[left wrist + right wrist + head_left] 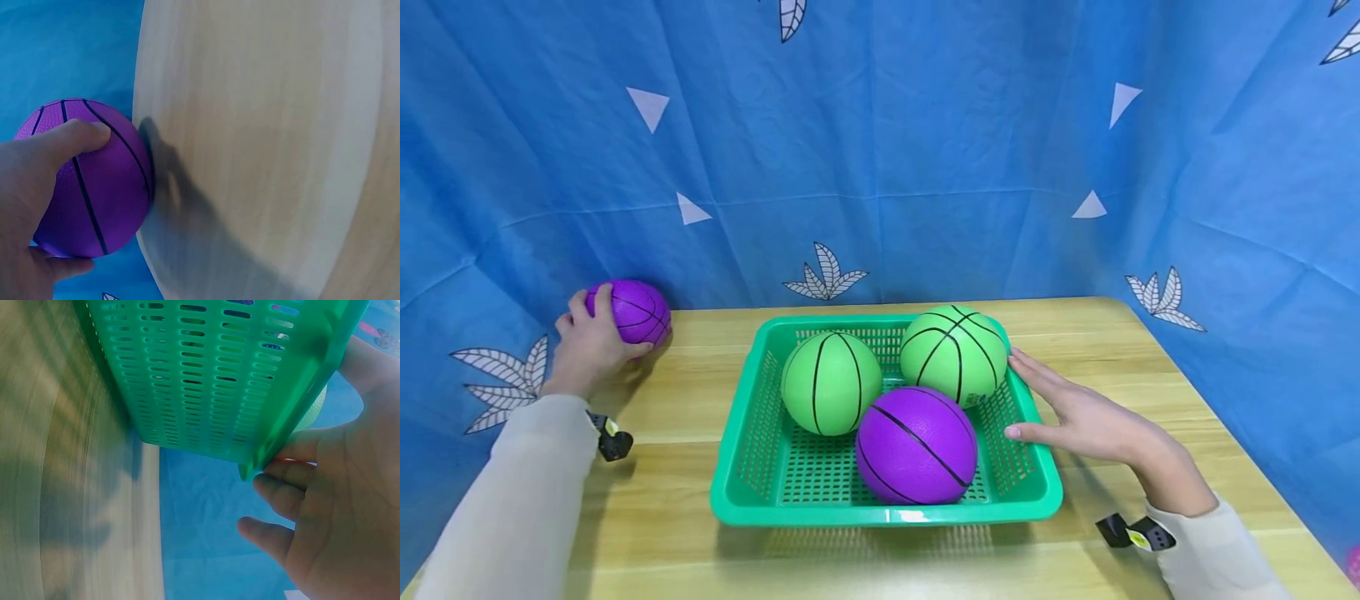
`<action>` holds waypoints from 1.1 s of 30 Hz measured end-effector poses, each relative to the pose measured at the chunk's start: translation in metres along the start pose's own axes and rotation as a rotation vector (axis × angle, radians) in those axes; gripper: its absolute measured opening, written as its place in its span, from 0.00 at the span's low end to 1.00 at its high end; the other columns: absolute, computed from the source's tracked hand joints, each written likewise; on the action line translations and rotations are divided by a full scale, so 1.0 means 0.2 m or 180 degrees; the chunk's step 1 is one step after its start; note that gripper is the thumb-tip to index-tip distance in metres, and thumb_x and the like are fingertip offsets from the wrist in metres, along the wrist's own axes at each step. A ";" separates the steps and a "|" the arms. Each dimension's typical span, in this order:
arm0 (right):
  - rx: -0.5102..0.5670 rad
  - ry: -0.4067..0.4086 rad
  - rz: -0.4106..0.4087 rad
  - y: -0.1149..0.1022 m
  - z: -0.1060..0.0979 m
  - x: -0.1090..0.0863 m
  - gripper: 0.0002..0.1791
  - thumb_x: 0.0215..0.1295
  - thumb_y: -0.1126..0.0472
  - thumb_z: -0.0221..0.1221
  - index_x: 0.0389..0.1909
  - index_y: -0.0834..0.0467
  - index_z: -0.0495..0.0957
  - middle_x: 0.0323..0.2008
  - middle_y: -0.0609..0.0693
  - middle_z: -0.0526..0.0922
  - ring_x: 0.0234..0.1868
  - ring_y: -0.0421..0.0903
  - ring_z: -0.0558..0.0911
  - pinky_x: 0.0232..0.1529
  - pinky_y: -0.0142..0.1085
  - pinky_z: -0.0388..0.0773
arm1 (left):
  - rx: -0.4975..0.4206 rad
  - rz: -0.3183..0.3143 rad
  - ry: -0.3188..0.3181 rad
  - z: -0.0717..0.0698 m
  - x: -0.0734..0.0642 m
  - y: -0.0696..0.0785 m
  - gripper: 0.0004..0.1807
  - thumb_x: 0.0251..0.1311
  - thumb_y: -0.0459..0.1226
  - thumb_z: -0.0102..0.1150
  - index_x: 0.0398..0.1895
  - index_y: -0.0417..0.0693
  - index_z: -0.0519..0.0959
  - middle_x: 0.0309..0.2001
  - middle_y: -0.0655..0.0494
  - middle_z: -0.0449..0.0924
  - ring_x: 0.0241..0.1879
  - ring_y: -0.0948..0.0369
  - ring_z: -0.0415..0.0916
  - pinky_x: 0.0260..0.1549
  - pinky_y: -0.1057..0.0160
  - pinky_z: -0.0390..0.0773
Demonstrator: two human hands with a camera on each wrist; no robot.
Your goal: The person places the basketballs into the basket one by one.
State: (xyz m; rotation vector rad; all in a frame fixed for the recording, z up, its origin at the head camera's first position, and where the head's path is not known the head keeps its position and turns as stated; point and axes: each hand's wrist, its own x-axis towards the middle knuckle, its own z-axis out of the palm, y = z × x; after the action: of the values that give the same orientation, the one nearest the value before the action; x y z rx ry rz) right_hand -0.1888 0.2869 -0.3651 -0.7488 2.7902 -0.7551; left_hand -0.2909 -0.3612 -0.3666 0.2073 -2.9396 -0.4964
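At the far left of the table, my left hand [589,343] holds a purple toy basketball [643,312]. In the left wrist view, the thumb lies across this purple basketball [103,194] and the other fingers reach round its far side. My right hand [1086,412] rests at the right rim of a green plastic basket [725,479], thumb over the rim, fingers extended and relaxed. The right wrist view shows the fingertips touching the underside of the basket rim [300,419]. Inside the basket are two green basketballs [831,383] [951,354] and another purple basketball [917,446].
The basket stands mid-table on a light wooden table [677,483]. A blue patterned curtain [925,150] hangs behind the table and along both sides. Each wrist wears a small black camera [612,437].
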 end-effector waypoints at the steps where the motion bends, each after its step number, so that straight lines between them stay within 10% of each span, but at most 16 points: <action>1: -0.0003 0.0007 -0.0001 0.00 0.00 0.00 0.53 0.63 0.35 0.59 0.79 0.50 0.41 0.78 0.48 0.41 0.75 0.59 0.48 0.69 0.60 0.53 | 0.0000 0.0023 0.0019 0.00 0.00 0.01 0.65 0.50 0.48 0.73 0.77 0.43 0.33 0.70 0.25 0.29 0.62 0.19 0.40 0.44 0.17 0.58; 12: -0.0016 0.0000 -0.0012 0.01 0.01 0.00 0.54 0.62 0.35 0.59 0.79 0.49 0.41 0.78 0.48 0.41 0.75 0.58 0.49 0.69 0.59 0.54 | -0.0270 -0.0069 0.0347 0.01 -0.05 0.04 0.64 0.49 0.51 0.74 0.78 0.46 0.37 0.73 0.30 0.34 0.64 0.22 0.42 0.46 0.19 0.60; 23: 0.0015 -0.0040 0.0042 0.01 -0.01 0.00 0.53 0.63 0.34 0.59 0.79 0.45 0.38 0.78 0.46 0.39 0.75 0.59 0.48 0.69 0.60 0.53 | -0.0841 0.0141 0.0806 -0.09 -0.09 0.24 0.63 0.46 0.48 0.77 0.78 0.48 0.43 0.74 0.35 0.40 0.67 0.29 0.48 0.58 0.26 0.57; 33: -0.0021 -0.0040 0.0016 0.01 -0.01 0.01 0.53 0.63 0.36 0.59 0.79 0.48 0.39 0.78 0.48 0.40 0.75 0.59 0.49 0.69 0.60 0.54 | -0.1409 0.0379 0.0802 -0.16 -0.21 0.44 0.64 0.44 0.48 0.78 0.78 0.55 0.43 0.75 0.42 0.41 0.68 0.35 0.53 0.58 0.29 0.62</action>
State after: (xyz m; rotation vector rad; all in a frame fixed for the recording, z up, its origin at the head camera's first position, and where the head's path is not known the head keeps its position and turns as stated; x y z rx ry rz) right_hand -0.1908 0.2880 -0.3641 -0.7447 2.7836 -0.7380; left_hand -0.2547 -0.2823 -0.3117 0.0358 -2.5038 -0.9995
